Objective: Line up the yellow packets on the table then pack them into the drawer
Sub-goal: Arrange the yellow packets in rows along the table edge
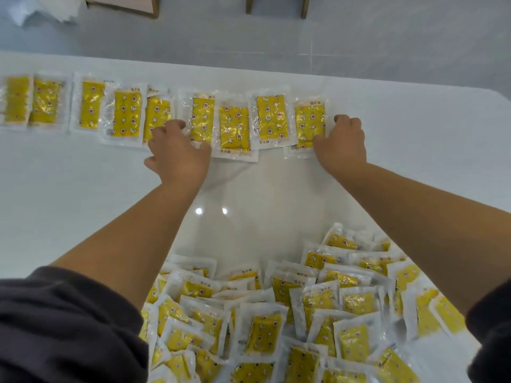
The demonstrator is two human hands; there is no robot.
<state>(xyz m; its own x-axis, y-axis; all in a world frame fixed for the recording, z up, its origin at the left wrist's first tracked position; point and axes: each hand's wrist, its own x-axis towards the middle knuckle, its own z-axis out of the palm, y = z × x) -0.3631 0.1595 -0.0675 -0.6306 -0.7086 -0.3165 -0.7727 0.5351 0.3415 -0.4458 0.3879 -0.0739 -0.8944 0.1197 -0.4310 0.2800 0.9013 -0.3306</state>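
Observation:
A row of several yellow packets [235, 128] in clear wrappers lies along the far side of the white table [83, 189], running from the far left to the middle right. My left hand [177, 150] rests on the row, its fingers over the edge of a packet [202, 120] left of centre. My right hand [341, 142] pinches the right edge of the last packet [309, 124] in the row. A loose heap of several more yellow packets [276, 313] covers the near side of the table, between my forearms. No drawer is in view.
Beyond the table's far edge is grey floor with wooden furniture legs [249, 6] and crumpled white material [47, 9] at the top left. Bare table surface lies between the row and the heap and to the right of the row.

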